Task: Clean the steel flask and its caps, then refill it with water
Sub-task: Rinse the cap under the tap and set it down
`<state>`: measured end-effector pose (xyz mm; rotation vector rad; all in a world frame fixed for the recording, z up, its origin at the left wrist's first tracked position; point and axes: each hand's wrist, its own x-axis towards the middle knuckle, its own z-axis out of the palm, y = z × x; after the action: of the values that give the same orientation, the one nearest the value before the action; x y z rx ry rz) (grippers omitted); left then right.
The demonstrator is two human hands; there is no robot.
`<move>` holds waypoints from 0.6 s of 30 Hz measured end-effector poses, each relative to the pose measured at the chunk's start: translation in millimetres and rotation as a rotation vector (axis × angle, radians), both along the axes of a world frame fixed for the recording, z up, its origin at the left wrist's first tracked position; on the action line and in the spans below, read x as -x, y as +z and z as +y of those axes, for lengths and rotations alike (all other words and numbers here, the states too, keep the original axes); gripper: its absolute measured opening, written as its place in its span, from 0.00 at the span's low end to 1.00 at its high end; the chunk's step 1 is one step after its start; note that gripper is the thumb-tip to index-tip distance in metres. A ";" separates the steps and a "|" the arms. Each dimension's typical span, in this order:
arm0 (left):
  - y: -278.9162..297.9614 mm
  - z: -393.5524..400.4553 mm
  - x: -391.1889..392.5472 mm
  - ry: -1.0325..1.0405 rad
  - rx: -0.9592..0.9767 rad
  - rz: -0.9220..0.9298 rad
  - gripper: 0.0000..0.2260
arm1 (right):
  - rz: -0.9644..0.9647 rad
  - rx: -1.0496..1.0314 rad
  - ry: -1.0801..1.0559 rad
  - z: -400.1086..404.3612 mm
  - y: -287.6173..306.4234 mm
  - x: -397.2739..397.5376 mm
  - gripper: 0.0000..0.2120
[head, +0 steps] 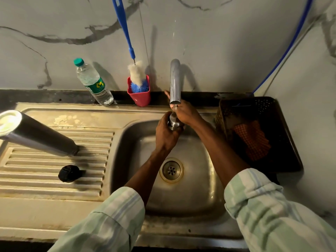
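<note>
The steel flask (38, 132) stands uncapped on the ribbed drainboard at the left. A black inner cap (68, 173) lies on the drainboard in front of it. Over the sink basin (205, 180) my left hand (166, 135) grips the steel outer cap (173, 121) from below. My right hand (184, 113) lies curled over the top of that cap, right beneath the tap spout (175, 82). A thin stream of water falls from the spout onto the cap.
A plastic water bottle (92, 82) and a red cup (139, 93) holding a blue-handled bottle brush (136, 75) stand on the back ledge. A dark basket (258, 131) with an orange checked cloth sits right of the basin. The drain (171, 170) is open.
</note>
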<state>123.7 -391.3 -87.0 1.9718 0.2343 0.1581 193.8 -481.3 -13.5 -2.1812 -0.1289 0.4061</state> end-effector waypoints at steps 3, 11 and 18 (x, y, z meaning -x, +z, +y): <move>-0.9 -0.8 0.8 0.014 0.037 0.014 0.29 | 0.015 -0.011 0.026 -0.8 -3.9 -1.7 0.18; -1.5 -2.6 5.6 0.004 0.076 0.025 0.31 | 0.034 0.025 0.069 -3.3 -8.7 -3.0 0.21; -9.4 -0.9 24.2 0.022 0.035 0.010 0.28 | -0.070 0.136 0.111 -0.8 -18.3 -8.4 0.20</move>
<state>99.6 -392.1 -96.3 1.9359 0.2634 0.1579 202.2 -482.2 -31.8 -2.3304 -0.2684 0.4116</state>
